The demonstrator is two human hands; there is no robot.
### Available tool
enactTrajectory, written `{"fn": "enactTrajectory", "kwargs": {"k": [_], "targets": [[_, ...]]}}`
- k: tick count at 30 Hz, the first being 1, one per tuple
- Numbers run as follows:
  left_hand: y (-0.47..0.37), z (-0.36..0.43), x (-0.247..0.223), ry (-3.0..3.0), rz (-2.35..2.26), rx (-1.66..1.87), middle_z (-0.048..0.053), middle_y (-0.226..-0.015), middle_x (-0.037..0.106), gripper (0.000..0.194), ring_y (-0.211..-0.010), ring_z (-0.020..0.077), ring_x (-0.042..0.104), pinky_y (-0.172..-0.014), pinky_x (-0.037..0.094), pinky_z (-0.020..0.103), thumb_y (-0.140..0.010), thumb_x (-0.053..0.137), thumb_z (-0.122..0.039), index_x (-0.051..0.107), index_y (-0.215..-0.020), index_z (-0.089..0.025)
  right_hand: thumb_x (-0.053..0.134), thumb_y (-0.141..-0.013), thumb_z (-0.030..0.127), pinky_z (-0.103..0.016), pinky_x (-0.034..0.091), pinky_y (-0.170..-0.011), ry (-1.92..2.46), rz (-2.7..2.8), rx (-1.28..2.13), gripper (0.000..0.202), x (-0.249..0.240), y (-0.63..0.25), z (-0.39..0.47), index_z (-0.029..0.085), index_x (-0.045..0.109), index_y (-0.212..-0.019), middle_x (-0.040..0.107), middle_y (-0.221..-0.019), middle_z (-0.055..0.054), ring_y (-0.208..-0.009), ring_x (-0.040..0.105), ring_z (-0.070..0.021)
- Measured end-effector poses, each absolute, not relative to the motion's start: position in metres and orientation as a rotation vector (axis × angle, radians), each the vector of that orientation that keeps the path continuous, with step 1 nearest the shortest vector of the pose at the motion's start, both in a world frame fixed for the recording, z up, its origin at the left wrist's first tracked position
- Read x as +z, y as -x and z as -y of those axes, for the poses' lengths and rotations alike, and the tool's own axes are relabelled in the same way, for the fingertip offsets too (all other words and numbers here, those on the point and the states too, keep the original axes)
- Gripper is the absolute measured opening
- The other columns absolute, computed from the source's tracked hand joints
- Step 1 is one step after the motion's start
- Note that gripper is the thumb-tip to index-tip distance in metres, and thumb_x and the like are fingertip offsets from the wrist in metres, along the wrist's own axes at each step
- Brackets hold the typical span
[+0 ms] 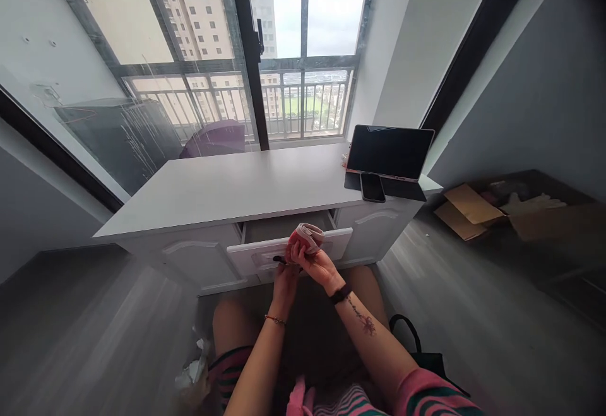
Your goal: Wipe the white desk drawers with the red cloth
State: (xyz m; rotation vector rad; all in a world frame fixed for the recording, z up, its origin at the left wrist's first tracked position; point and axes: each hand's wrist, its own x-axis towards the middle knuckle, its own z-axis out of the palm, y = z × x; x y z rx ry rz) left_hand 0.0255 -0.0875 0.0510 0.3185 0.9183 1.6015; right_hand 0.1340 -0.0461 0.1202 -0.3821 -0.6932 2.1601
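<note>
A rolled red and white cloth point(308, 235) is in my right hand point(318, 268), whose fingers wrap round its near side. It is held just over the front of a partly pulled-out white drawer point(337, 243). Lower and to the left, my left hand point(286, 278) is closed at the dark drawer handle point(278, 259); its fingers are partly hidden by the right hand. The visible part of the drawer's inside shows a bare grey bottom.
The drawer belongs to a white desk point(222, 189). On its right end a tablet point(391, 153) stands propped, with a phone point(372, 187) before it. An opened cardboard box point(473, 204) lies on the floor at right. A dark bag point(428, 362) is beside my right leg. Windows stand behind.
</note>
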Motion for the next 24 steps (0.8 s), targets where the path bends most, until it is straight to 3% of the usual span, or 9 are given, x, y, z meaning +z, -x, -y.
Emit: {"fn": "enactTrajectory", "kwargs": {"k": [5,9,13,18,24], "targets": [[-0.023,0.09,0.044,-0.178,-0.827,1.626,-0.002,-0.074,0.068,0.013,-0.073,0.0127,0.066,-0.09,0.05,0.034,-0.071,0.074,-0.015,0.062,-0.072,-0.02,0.026,-0.096,0.015,-0.028,0.05,-0.092,0.541,1.008,1.953,0.036,0.109,-0.182,0.037,0.011,0.061,-0.105,0.061,-0.099,-0.008,-0.101,0.06,-0.0105],[-0.024,0.087,0.037,-0.138,-0.857,1.669,-0.003,-0.074,0.069,0.021,-0.076,0.0136,0.067,-0.094,0.048,0.037,-0.069,0.077,-0.016,0.057,-0.068,-0.02,0.02,-0.095,0.016,-0.032,0.046,-0.099,0.651,1.117,1.818,0.043,0.104,-0.222,0.031,0.011,0.063,-0.104,0.061,-0.099,-0.01,-0.105,0.059,-0.0113],[-0.024,0.085,0.031,-0.178,-0.858,1.681,-0.002,-0.083,0.072,0.019,-0.087,0.0142,0.068,-0.097,0.048,0.037,-0.069,0.08,-0.019,0.063,-0.076,-0.021,0.024,-0.093,0.018,-0.032,0.049,-0.094,0.728,1.084,1.674,0.041,0.101,-0.258,0.029,0.012,0.065,-0.1,0.061,-0.098,-0.011,-0.102,0.06,-0.0129],[-0.018,0.084,0.026,-0.219,-0.875,1.651,-0.002,-0.083,0.072,0.02,-0.088,0.0147,0.067,-0.098,0.048,0.038,-0.067,0.083,-0.023,0.066,-0.076,-0.021,0.027,-0.094,0.03,-0.034,0.054,-0.083,0.836,0.942,1.483,0.041,0.098,-0.289,0.046,0.022,0.066,-0.1,0.062,-0.107,-0.013,-0.099,0.061,-0.0159],[-0.012,0.07,0.028,-0.229,-0.909,1.629,0.0,-0.083,0.07,0.022,-0.091,0.0176,0.067,-0.095,0.049,0.038,-0.066,0.084,-0.024,0.063,-0.073,-0.02,0.038,-0.089,0.042,-0.04,0.056,-0.077,0.976,0.786,1.655,0.033,0.075,-0.292,0.091,0.028,0.067,-0.089,0.067,-0.093,-0.011,-0.088,0.067,-0.0205]]}}
